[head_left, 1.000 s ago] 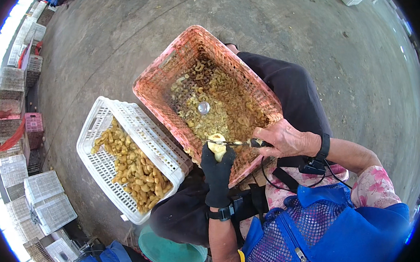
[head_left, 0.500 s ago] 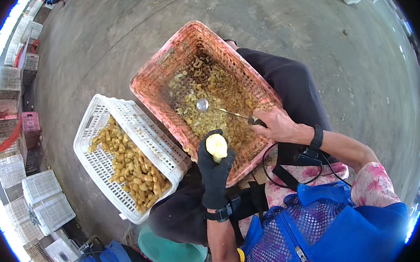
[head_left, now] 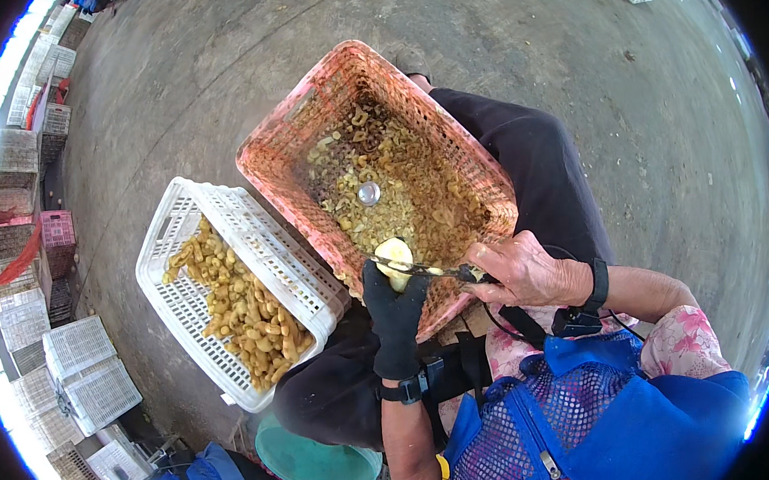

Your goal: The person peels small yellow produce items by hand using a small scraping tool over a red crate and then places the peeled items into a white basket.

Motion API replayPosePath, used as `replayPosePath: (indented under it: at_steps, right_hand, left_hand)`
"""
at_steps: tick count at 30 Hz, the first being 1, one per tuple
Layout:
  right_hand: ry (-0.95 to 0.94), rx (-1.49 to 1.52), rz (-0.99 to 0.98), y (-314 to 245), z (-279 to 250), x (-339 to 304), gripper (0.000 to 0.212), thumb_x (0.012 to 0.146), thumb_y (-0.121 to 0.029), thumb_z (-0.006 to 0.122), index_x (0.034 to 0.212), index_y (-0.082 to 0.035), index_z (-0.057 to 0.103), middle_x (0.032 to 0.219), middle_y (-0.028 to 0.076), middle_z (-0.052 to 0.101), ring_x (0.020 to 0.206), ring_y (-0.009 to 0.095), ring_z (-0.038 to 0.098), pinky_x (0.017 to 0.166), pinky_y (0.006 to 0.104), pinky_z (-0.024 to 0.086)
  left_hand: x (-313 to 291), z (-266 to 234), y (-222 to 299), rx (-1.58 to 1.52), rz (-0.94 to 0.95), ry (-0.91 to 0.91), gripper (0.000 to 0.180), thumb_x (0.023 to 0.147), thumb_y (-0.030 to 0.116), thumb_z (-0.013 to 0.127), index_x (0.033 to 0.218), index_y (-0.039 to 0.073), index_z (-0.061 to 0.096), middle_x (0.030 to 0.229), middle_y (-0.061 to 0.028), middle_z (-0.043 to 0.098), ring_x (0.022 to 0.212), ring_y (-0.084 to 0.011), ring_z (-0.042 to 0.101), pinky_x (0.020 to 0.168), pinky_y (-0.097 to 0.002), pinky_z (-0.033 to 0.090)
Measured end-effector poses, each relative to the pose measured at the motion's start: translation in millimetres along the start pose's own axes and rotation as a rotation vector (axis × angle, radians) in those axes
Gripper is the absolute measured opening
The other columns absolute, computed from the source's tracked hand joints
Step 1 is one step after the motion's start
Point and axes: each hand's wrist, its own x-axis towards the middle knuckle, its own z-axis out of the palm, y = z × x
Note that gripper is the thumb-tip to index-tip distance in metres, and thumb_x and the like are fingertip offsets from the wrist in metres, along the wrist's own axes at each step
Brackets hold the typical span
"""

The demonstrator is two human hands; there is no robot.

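Back across the root (head_left: 394,251) comes my knife (head_left: 420,268), right hand (head_left: 529,270) wrapped round its handle, left hand (head_left: 394,306) pinching the root over the pink crate (head_left: 322,111), apparently mid-trim, needing a steady, shallow stroke

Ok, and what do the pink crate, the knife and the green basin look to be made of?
Pink crate: likely moulded plastic, matte and stained brown, going by its lattice walls.
Knife: probably a metal blade, judging by its thin, straight profile; the finish looks dull, perhaps from residue.
Green basin: seemingly smooth plastic, given its even colour and rounded rim.
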Motion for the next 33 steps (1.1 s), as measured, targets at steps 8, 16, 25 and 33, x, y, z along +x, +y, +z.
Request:
replayPosePath:
  at_steps: [8, 16, 25, 33]
  right_hand:
    - [0.029, -0.140, 0.041, 17, -2, -15, 0.038, 0.104, -0.035, 0.085, 0.108, -0.007, 0.058, 0.077, 0.018, 0.071, 0.062, 0.042, 0.072, 0.052, 0.0548, 0.053]
    - [-0.093, -0.237, 0.327, 73, 3, 8, 0.038, 0.107, -0.038, 0.078, 0.104, -0.004, 0.061, 0.073, 0.024, 0.072, 0.072, 0.048, 0.078, 0.061, 0.0614, 0.059]
    - [0.080, 0.487, 0.353, 49, -23, -19, 0.040, 0.108, -0.035, 0.078, 0.110, 0.004, 0.070, 0.086, 0.023, 0.071, 0.078, 0.040, 0.076, 0.074, 0.0507, 0.058]
    - [0.249, 0.400, 0.359, 26, -16, -16, 0.058, 0.102, -0.046, 0.089, 0.125, 0.005, 0.071, 0.091, 0.029, 0.076, 0.089, 0.049, 0.080, 0.078, 0.0543, 0.060]
  left_hand:
    - [3, 25, 33, 0.167, 0.102, 0.018, 0.051, 0.094, 0.005, 0.089, 0.142, 0.002, 0.073, 0.125, -0.0075, 0.080, 0.108, -0.0186, 0.077, 0.093, -0.0372, 0.063]
    - [2, 42, 34, 0.153, 0.079, -0.008, 0.054, 0.093, -0.003, 0.088, 0.145, 0.001, 0.073, 0.128, -0.0080, 0.081, 0.116, -0.0214, 0.078, 0.103, -0.0395, 0.064]
    - [3, 77, 71, 0.330, 0.365, -0.023, 0.065, 0.086, 0.006, 0.094, 0.147, 0.003, 0.073, 0.138, -0.0128, 0.077, 0.131, -0.0328, 0.072, 0.116, -0.0472, 0.056]
    - [-15, 97, 72, 0.447, 0.425, -0.057, 0.061, 0.084, 0.009, 0.094, 0.142, 0.005, 0.076, 0.135, -0.0145, 0.079, 0.127, -0.0378, 0.073, 0.115, -0.0497, 0.057]
